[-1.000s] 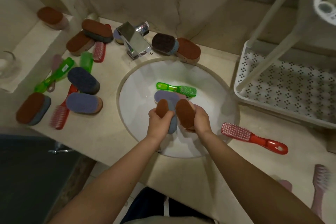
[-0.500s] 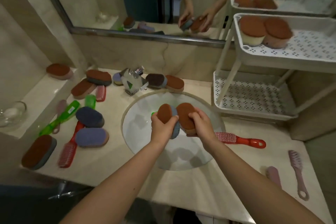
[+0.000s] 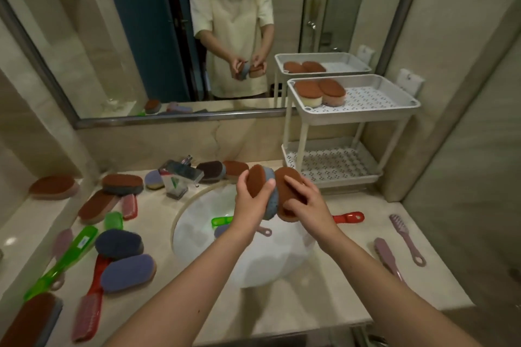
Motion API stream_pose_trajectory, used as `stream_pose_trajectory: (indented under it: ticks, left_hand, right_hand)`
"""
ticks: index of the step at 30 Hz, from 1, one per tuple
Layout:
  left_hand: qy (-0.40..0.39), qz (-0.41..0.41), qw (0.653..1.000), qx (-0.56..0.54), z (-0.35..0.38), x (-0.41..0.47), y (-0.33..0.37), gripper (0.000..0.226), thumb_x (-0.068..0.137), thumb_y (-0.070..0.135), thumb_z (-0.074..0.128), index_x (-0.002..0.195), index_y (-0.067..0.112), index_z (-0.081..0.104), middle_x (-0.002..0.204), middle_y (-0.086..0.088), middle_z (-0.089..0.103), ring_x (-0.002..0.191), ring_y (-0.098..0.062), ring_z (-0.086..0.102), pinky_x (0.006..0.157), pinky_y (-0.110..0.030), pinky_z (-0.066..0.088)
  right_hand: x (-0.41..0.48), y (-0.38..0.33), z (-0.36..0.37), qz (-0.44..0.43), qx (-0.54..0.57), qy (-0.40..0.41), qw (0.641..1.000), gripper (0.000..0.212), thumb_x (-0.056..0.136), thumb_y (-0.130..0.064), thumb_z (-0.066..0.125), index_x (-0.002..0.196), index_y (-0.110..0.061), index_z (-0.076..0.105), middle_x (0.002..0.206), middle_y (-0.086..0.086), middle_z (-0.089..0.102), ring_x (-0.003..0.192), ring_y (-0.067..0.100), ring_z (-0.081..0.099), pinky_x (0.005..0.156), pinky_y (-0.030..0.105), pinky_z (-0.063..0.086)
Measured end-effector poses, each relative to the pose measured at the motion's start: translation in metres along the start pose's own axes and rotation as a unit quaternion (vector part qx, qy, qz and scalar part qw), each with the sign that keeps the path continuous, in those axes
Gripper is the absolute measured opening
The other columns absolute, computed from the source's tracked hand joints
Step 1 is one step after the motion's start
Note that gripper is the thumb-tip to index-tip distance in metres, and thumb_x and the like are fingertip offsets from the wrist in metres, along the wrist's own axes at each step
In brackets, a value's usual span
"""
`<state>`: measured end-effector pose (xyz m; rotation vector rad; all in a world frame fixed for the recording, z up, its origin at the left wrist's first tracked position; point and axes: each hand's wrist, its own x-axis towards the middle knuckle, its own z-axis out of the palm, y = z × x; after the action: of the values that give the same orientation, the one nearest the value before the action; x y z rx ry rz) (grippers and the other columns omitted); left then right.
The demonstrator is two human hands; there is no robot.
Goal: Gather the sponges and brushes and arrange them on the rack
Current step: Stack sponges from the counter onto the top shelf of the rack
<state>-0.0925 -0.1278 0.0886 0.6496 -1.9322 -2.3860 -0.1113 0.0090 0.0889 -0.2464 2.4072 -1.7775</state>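
Above the white sink [image 3: 197, 222], my left hand [image 3: 251, 203] grips a brown-and-grey sponge [image 3: 260, 183] held upright. My right hand [image 3: 304, 200] grips a brown-and-orange sponge [image 3: 287, 180] pressed against it. The white two-tier rack [image 3: 394, 105] stands at the back right; two brown-topped sponges [image 3: 320, 91] sit on its top shelf, while its lower shelf [image 3: 329, 163] is bare. Several more sponges [image 3: 118, 242] and a red brush [image 3: 87, 307] lie on the counter to the left. Two pink brushes [image 3: 406, 236] lie on the right.
A chrome faucet [image 3: 180, 175] stands behind the sink with two sponges [image 3: 214, 170] beside it. A green brush [image 3: 221, 221] and a pink handle lie in the sink. A red brush handle [image 3: 349, 217] shows behind my right wrist. A mirror [image 3: 169, 36] covers the wall.
Both hands have lifted the two sponges out of the sink and carried them up and to the right, toward the rack. My head has tilted up, bringing the rack and mirror into view.
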Motion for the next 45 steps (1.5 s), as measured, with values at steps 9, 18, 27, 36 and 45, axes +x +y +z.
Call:
stream_pose_trajectory:
  ticks: [9,18,27,36,45]
  left_hand:
    - [-0.094,0.077,0.982,0.148,0.042,0.011,0.05,0.115,0.054,0.04,0.073,0.152,0.039,0.011,0.146,-0.003,0.037,0.123,-0.02,0.05,0.098,-0.036,0.049]
    - [-0.153,0.221,0.955,0.125,0.118,0.035,0.105,0.071,0.078,-0.005,0.068,0.139,0.025,0.046,0.131,0.002,0.052,0.109,-0.005,0.057,0.073,-0.007,0.049]
    - [-0.076,0.278,0.944,0.163,0.204,0.089,0.12,0.044,0.072,0.011,0.077,0.103,0.031,0.052,0.112,0.006,0.053,0.103,-0.012,0.056,0.078,-0.017,0.047]
    - [0.067,0.297,0.86,0.409,0.269,0.155,0.133,0.051,0.062,0.053,0.064,0.108,0.039,0.045,0.114,0.008,0.051,0.11,-0.016,0.047,0.094,-0.039,0.043]
    - [0.127,0.286,0.775,0.549,0.287,0.187,0.13,0.058,0.07,0.06,0.056,0.118,0.029,0.044,0.119,-0.002,0.05,0.117,-0.025,0.04,0.105,-0.038,0.031]
  right_hand:
    - [0.013,-0.035,-0.058,-0.081,-0.129,0.052,0.987,0.083,0.074,-0.008,0.072,0.148,-0.025,0.039,0.151,-0.004,0.019,0.13,0.005,0.03,0.097,0.011,0.032]
    - [0.063,-0.056,-0.141,-0.1,-0.108,0.158,0.976,0.065,0.079,-0.016,0.069,0.139,-0.03,0.048,0.128,-0.005,0.027,0.107,0.007,0.045,0.085,0.017,0.043]
    - [0.14,-0.05,-0.225,-0.082,-0.186,0.168,0.965,0.063,0.083,-0.028,0.064,0.143,-0.029,0.045,0.125,-0.003,0.037,0.106,0.009,0.047,0.082,0.016,0.039]
    - [0.225,-0.036,-0.275,-0.065,-0.243,0.152,0.956,0.061,0.095,-0.026,0.053,0.151,-0.013,0.033,0.147,0.007,0.035,0.128,0.019,0.043,0.098,0.022,0.033]
    - [0.251,-0.03,-0.275,-0.082,-0.34,0.131,0.928,0.047,0.098,-0.026,0.045,0.143,-0.012,0.039,0.147,0.012,0.034,0.124,0.028,0.048,0.104,0.036,0.04]
